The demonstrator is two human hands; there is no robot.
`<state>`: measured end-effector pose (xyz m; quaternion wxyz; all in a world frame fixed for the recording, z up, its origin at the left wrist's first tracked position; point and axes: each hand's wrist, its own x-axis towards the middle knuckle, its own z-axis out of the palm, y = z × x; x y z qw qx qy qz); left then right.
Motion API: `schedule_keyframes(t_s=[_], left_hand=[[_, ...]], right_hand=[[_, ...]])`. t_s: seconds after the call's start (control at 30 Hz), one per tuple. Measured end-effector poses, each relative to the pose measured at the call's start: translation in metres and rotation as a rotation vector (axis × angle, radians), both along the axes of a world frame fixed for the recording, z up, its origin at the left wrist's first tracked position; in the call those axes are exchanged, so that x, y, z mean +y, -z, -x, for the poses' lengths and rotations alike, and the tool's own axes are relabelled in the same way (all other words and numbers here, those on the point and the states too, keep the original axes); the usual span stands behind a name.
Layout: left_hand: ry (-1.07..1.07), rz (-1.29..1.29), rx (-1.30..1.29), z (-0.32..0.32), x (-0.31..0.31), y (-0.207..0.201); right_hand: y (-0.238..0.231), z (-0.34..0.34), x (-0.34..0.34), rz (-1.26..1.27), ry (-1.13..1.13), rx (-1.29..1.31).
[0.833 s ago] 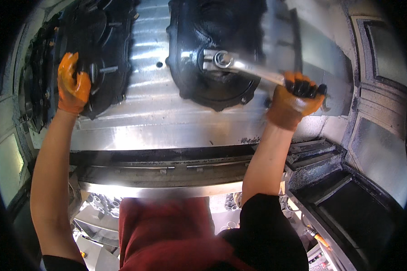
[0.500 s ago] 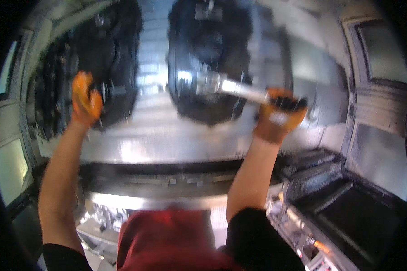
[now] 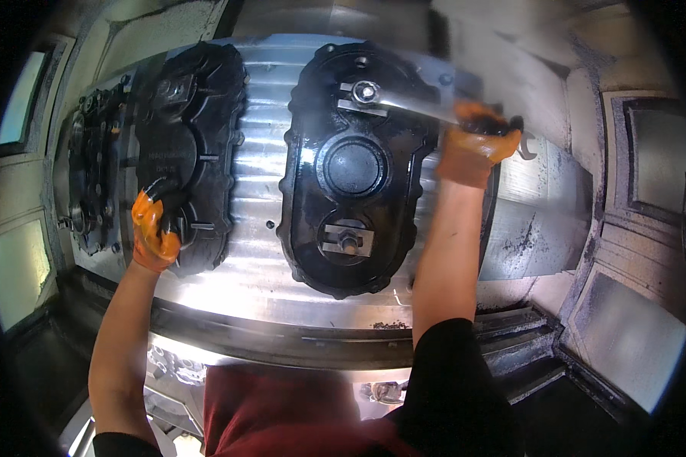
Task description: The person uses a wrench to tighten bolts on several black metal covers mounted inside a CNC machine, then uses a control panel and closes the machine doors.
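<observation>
- Two hands in orange-and-black gloves, well apart: the right hand (image 3: 476,148), at the upper right of the frame, is clamped on the shank of one long silver steel wrench (image 3: 415,105).
- The wrench lies across the upper middle, its ring end around the upper fixing of an oval black metal housing (image 3: 301,190); its forked end pokes out past the glove.
- The left hand (image 3: 156,232), left of centre, curls over the lower part of a second black housing (image 3: 181,148); I can't tell whether it grips anything, as its fingertips blend into the dark metal.
- I count two silver rectangular clamp plates on the central housing: the upper plate (image 3: 347,104), partly covered by the ring, and the lower plate (image 3: 363,245), with one bolt (image 3: 349,242) standing up.
- At far left, one narrow dark part (image 3: 91,175) is hard to make out.
- One red garment (image 3: 282,404) is cut off by the bottom edge.
</observation>
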<state>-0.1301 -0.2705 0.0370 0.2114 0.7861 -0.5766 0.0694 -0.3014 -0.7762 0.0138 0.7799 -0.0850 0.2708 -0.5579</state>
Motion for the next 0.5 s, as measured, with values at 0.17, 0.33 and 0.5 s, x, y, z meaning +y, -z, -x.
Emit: schedule_keyframes(t_s=[0.17, 0.33, 0.5], left_hand=[[-0.039, 0.033, 0.027, 0.003, -0.005, -0.004], [-0.059, 0.150, 0.145, 0.005, -0.006, 0.001], [0.000, 0.074, -0.008, 0.006, 0.004, 0.006]], right_hand=[[0.010, 0.000, -0.028, 0.138, -0.244, -0.087], [0.015, -0.017, -0.059, 0.320, -0.559, -0.140], [0.047, 0.005, -0.069, 0.438, -0.466, 0.037]])
